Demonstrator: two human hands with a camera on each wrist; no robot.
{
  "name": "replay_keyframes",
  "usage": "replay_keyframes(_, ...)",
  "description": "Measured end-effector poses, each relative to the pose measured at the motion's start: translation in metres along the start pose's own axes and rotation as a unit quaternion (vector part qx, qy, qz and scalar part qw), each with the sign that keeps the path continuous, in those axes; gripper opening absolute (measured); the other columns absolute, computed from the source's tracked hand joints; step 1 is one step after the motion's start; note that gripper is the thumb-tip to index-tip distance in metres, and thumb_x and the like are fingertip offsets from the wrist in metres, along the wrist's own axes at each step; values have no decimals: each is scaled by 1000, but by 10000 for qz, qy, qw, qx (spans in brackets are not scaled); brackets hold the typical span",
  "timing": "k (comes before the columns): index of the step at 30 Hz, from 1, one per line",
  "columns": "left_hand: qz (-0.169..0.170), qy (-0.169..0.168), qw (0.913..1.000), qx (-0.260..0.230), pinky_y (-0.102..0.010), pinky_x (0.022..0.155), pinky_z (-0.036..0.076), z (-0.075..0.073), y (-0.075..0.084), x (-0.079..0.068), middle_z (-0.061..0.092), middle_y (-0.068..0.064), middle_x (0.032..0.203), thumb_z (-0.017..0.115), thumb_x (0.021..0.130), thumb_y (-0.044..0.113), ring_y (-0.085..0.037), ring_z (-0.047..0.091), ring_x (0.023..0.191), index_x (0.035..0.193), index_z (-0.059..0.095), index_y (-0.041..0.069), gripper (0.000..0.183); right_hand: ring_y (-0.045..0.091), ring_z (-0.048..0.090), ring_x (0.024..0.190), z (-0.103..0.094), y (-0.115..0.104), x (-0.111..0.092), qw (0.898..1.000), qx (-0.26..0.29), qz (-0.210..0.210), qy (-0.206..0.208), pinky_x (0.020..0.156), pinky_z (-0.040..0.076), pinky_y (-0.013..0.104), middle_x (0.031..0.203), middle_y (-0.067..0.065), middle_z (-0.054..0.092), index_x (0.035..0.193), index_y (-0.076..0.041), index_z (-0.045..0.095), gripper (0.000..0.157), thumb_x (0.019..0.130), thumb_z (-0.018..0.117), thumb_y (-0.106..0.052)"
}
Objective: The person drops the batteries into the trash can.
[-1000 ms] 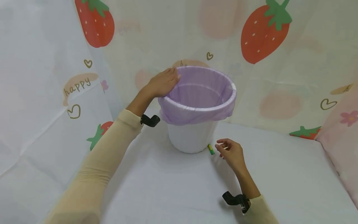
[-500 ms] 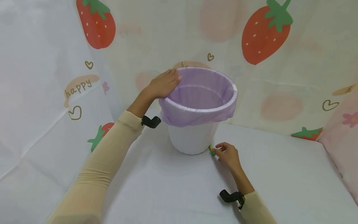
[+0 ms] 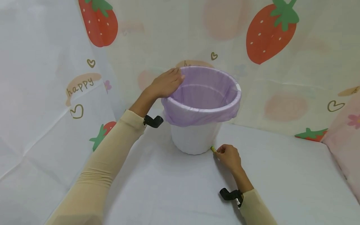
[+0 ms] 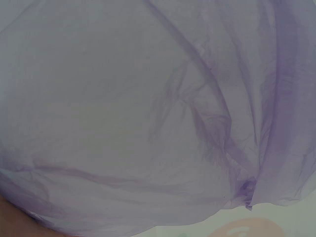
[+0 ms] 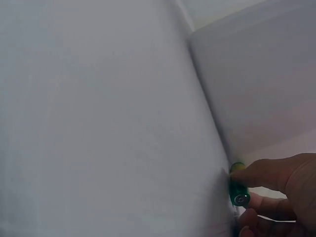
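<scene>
A white trash can [image 3: 194,139] stands upright, lined with a purple bag [image 3: 202,117] folded over its rim. My left hand [image 3: 167,83] grips the left side of that rim, thumb toward the inside; the far fingers are partly hidden. Folds of the purple bag [image 4: 207,108] fill the left wrist view. Beside the can's base at the right, my right hand [image 3: 229,156] pinches a small green and yellow battery [image 3: 213,149] between thumb and fingers. In the right wrist view the battery [image 5: 240,191] shows its round end, close to the white surface.
The can stands on a white cloth-covered surface [image 3: 168,187]. Behind it hangs a pale curtain [image 3: 182,31] printed with strawberries and hearts, with white cloth [image 3: 36,109] at the left and pink cloth [image 3: 346,147] at the right. Each wrist wears a black camera mount [image 3: 230,195].
My right hand has moved in toward the can's base and its fingers have closed on the battery. The left hand stays on the rim.
</scene>
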State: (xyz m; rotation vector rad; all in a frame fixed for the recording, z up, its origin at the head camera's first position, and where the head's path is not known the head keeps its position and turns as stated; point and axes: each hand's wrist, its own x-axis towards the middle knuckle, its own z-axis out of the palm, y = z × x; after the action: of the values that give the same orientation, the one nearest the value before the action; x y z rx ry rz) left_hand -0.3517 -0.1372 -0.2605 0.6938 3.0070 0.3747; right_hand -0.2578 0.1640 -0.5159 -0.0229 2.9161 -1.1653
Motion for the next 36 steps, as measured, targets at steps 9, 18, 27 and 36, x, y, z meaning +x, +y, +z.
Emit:
replay_keyframes(9,45,-12,10000,-13,-38,127,2,-1,2,0,5,-22,168,13,111,41,-32,1,156,159,9,-6,67,17,57,66,-4,1,-2,9996,-101,-151,-207,55,43,29,76,4,66,84,-4,72,13,84,76,-16)
replay_keyframes(18,20,-85,9999,72,-38,127,2,-2,3,-2,4,-22,168,12,111,40,-32,0,156,159,7,-6,66,17,59,63,-23,-5,-14,9983,-121,-346,-463,54,47,29,75,5,69,84,-2,70,11,85,76,-11)
replay_keyframes(27,41,-122,9998,147,-38,127,2,-2,3,-1,4,-21,168,12,111,40,-33,1,156,159,9,-5,66,16,61,62,-49,-12,-26,9973,-189,-492,-514,52,49,30,79,7,71,90,-2,71,13,87,76,-14)
replay_keyframes(36,-19,-116,9999,79,-38,127,1,-1,1,2,3,-20,168,11,111,42,-32,0,156,159,8,-5,67,19,62,70,-74,-35,-41,9952,-365,-830,-359,53,47,32,82,4,72,92,-7,72,13,88,75,-18)
